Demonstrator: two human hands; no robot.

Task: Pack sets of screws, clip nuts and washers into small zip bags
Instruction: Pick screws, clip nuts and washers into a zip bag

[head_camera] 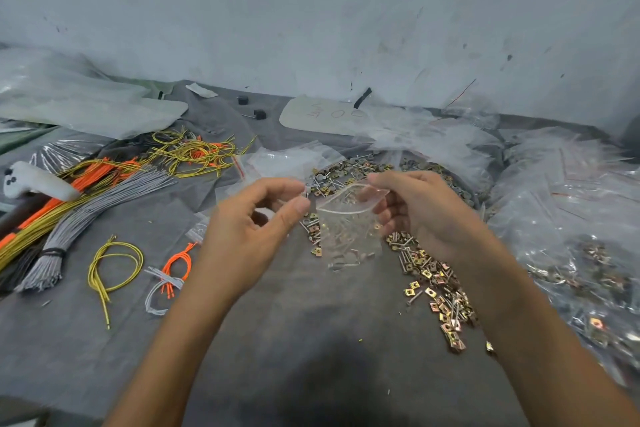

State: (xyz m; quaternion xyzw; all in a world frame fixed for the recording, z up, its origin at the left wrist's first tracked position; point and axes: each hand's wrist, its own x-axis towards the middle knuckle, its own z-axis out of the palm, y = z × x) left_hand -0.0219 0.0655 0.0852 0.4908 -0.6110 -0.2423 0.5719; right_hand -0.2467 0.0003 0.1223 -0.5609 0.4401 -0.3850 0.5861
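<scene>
Hanging between the two hands, a small clear zip bag (349,229) is held up over the grey cloth (277,340), with its mouth open. Its top right corner is pinched by the right hand (415,215). The left hand (249,222) is curled at the bag's left edge, at 9 o'clock. Whether that edge is pinched or only touched cannot be told.

The bag is thin, soft and very light, and likely slippery. It is best held by the stiffer zip strip at the top. A few screws (349,255) seem to lie in its bottom, but the pile behind shows through, so they cannot be counted.

More screws and golden clip nuts (431,292) are heaped loose at 5 o'clock and at 12 o'clock. Dark washers (429,168) are seen at 1 o'clock. Filled bags (595,274) are piled at 3 o'clock, and empty bags (287,159) are laid at 11 o'clock.
</scene>
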